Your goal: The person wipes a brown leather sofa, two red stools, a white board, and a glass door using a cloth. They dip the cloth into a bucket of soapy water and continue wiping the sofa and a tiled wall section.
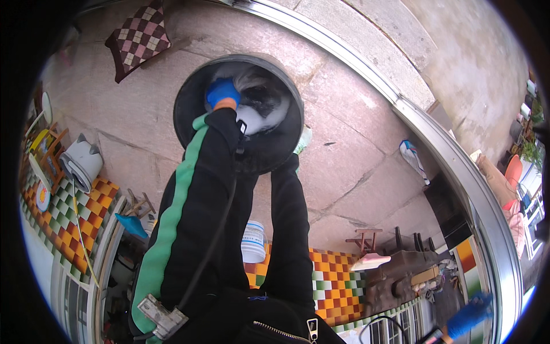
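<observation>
A large black tub (238,161) stands on the stone floor just in front of my legs. It holds dark water with white suds (258,119). My left hand (223,92), in a blue glove, reaches down inside the tub at the suds; its fingertips are hidden, so any grasp cannot be made out. A small black device (241,129) with a cable sits by the left wrist. Out at the lower right, my right hand (469,316), also blue-gloved, is beside a metal frame (498,275). It is blurred, and contact with the frame is unclear.
A checkered cloth (139,41) lies beyond the tub to the left. A metal rail (326,32) curves along the right. Behind my legs is a white pail (253,241). A shoe (413,157), a wooden stool (365,238) and a grey-white bin (84,159) stand farther off.
</observation>
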{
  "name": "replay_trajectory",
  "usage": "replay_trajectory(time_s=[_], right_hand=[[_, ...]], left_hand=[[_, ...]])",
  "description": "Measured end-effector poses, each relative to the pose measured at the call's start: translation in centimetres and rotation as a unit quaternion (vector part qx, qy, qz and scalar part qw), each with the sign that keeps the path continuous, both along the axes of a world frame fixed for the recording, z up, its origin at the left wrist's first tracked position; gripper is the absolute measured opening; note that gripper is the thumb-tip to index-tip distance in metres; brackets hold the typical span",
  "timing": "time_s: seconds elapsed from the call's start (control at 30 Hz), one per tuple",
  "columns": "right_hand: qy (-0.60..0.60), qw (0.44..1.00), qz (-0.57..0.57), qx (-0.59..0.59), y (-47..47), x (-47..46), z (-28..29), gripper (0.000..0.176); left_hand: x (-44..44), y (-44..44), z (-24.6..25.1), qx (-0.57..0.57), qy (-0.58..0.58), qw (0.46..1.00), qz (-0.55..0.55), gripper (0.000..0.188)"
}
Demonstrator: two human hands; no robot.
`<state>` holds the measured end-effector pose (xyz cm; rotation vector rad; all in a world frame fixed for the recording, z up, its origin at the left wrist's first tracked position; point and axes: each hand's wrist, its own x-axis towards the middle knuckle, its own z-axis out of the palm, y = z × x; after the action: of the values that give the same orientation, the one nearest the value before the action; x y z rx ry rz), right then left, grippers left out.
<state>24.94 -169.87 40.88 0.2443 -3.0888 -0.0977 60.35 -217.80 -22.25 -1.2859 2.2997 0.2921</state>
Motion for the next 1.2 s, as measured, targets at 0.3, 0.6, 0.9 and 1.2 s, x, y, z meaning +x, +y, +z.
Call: replay_trajectory(time_s=[0.3,0.6,0.9,1.2], right_hand=[[-0.382,0.848,-0.089,-0.358,-13.7,11.3,-19.8,0.044],[-0.652,0.617,-0.055,-0.437,-27.4,23.0,-30.6,0.055],[-0.675,0.402,-0.353,-0.508,-33.8,25.8,-33.3,0.045],[-0.629,0.521,-0.282,-0.503,-33.0,27.3,-33.6,0.031]], left_hand=[[0.8,6.7,1.8,0.304,-0.017,0.952,0.028,0.036],[3.3,6.1,15.6,0.419,0.406,0.771,0.257,0.044],[4.4,6.7,29.2,0.416,0.453,0.712,0.339,0.041],[4.9,6.6,28.8,0.37,0.48,0.721,0.336,0.079]])
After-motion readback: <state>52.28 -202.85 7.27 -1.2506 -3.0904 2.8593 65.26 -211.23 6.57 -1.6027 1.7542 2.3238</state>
